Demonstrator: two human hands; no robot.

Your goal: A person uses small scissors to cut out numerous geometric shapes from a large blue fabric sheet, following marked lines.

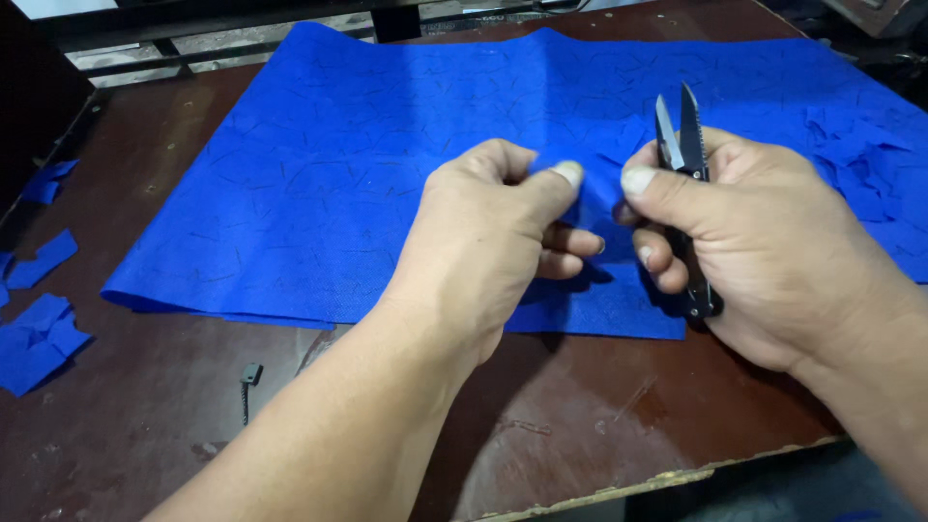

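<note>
Both hands meet over the near edge of the blue fabric sheet (367,164). My left hand (493,232) pinches a raised fold of the cloth between thumb and forefinger, the other fingers curled underneath. My right hand (764,242) pinches the same fold from the other side with thumb and forefinger, and at once grips a pair of black thread snips (682,164) in the palm; the two blades point up and away from me, slightly parted, just beside the fold and clear of it.

Underneath lies a dark reddish-brown worktop (580,425), scuffed and stained, its near edge chipped pale. Blue offcuts (39,338) lie scattered on the worktop at my left, well apart from the sheet, and more loose blue pieces (870,164) are heaped on the sheet at my right. A small dark metal part (249,379) rests on the worktop near my left forearm. Beyond the far edge I see dark framing and a pale floor, too dim to tell more.

The sheet is bright royal blue, broad, mostly flat, with a fine woven texture and many short dark marks scattered across it. It covers most of the worktop's far half.
</note>
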